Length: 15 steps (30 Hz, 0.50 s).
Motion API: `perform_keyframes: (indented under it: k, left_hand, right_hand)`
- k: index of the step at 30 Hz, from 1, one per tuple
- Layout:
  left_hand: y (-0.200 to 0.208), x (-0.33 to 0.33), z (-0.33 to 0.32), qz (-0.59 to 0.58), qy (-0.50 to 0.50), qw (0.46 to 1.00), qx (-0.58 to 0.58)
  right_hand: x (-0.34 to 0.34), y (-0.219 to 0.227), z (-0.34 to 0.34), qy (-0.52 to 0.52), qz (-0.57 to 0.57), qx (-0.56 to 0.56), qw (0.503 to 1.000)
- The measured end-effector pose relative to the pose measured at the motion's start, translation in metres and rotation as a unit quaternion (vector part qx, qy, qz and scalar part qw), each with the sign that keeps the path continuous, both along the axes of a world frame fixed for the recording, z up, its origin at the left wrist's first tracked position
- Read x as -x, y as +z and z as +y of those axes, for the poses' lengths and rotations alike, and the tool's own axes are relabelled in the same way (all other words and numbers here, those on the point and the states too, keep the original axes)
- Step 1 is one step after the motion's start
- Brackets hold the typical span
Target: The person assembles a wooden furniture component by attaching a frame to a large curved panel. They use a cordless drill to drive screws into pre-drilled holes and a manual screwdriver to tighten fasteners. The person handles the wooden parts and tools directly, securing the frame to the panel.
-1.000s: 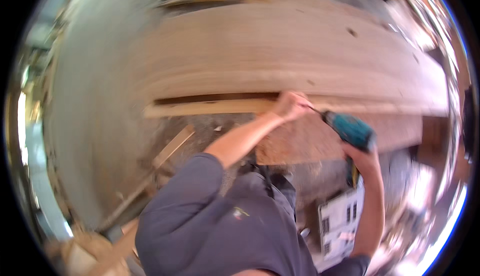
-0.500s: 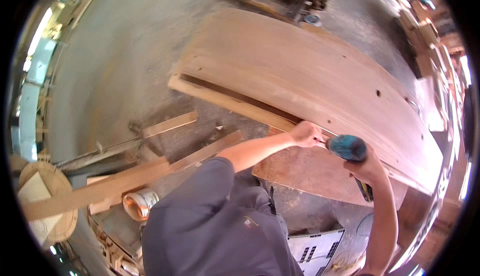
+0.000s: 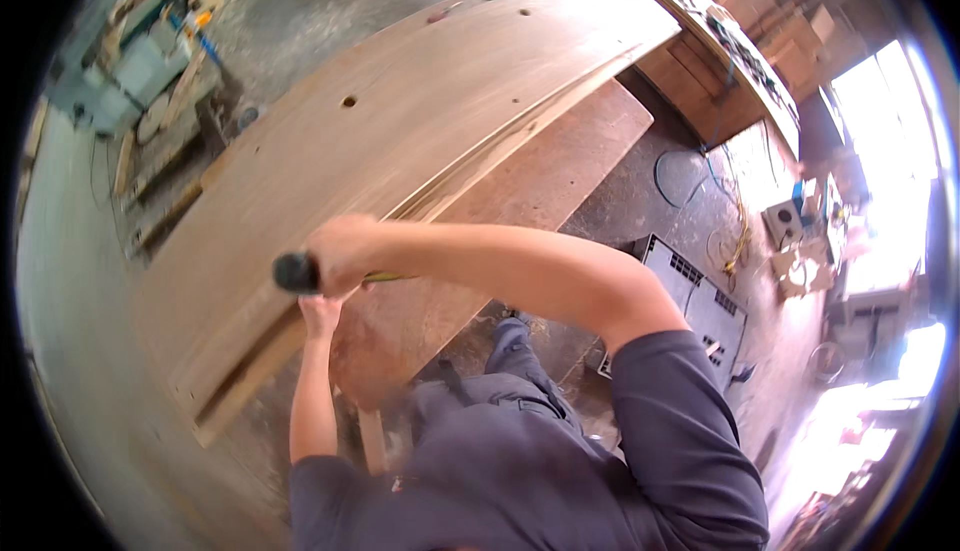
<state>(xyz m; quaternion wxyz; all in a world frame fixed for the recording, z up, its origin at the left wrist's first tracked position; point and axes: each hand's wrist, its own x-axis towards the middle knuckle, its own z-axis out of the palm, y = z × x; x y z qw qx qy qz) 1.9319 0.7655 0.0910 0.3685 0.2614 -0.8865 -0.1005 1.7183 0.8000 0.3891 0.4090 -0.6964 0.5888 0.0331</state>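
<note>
Along the near edge of the long wooden panel (image 3: 430,96), toward its left end, both hands are working close together. The right hand (image 3: 347,251) is wrapping its fingers tightly around a drill (image 3: 296,273), whose dark, rounded back end is facing up toward the viewer, while a yellowish part of it is peeking out below the wrist. The left hand (image 3: 321,313) is reaching in just below the drill; the drill and the right hand are covering most of its fingers, so I cannot tell how far open they are or whether they are holding anything. The drill's front end is staying out of sight beneath the right hand. A dark slot (image 3: 232,383) is running beside the near edge by the panel's left corner, and a round hole (image 3: 348,102) is showing nearer the far edge. Below the near edge, a reddish-brown board (image 3: 565,166) is jutting out toward the person. Beyond the panel's right end, a table (image 3: 700,76) is carrying scattered tools. A grey case (image 3: 700,301) with dark slots is lying on the floor (image 3: 625,201), near a yellow cord (image 3: 740,243). Past the far edge, toward the left, a pallet truck (image 3: 212,123) is standing.
</note>
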Motion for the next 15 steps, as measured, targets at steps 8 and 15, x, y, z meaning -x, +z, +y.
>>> perform_keyframes:
  k: [8,15]
  left_hand:
    - [-0.027,0.006,0.041,0.084,0.336,0.869,-0.353]
    - [0.02,0.097,0.123,0.499,0.159,0.525,-0.671]
  right_hand:
    - [0.108,-0.043,0.074,0.019,-0.14,0.041,0.989]
    - [0.273,-0.065,0.192,-0.165,-0.345,0.172,0.908]
